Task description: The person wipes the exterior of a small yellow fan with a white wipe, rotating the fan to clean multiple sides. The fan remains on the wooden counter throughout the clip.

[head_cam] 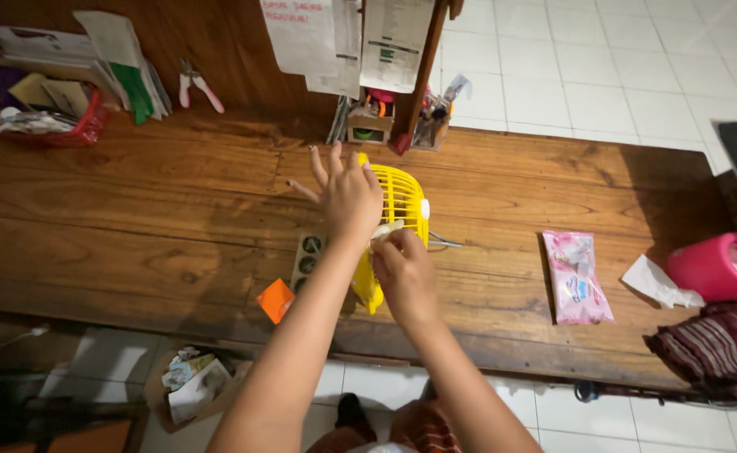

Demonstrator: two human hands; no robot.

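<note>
my left hand (347,197) lies spread, fingers apart, flat on top of the yellow fan (402,220). my right hand (404,273) sits nearer me, fingertips pinched on a small white wipe (385,231) against the fan's grille. the fan stands directly under both hands, mid wooden table (133,218), its long axis running away from me.

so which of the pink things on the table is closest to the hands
The flat pink wipes packet, lying right of the yellow fan both hands work on. The round pink container sits farther off at the table's right end.
</note>
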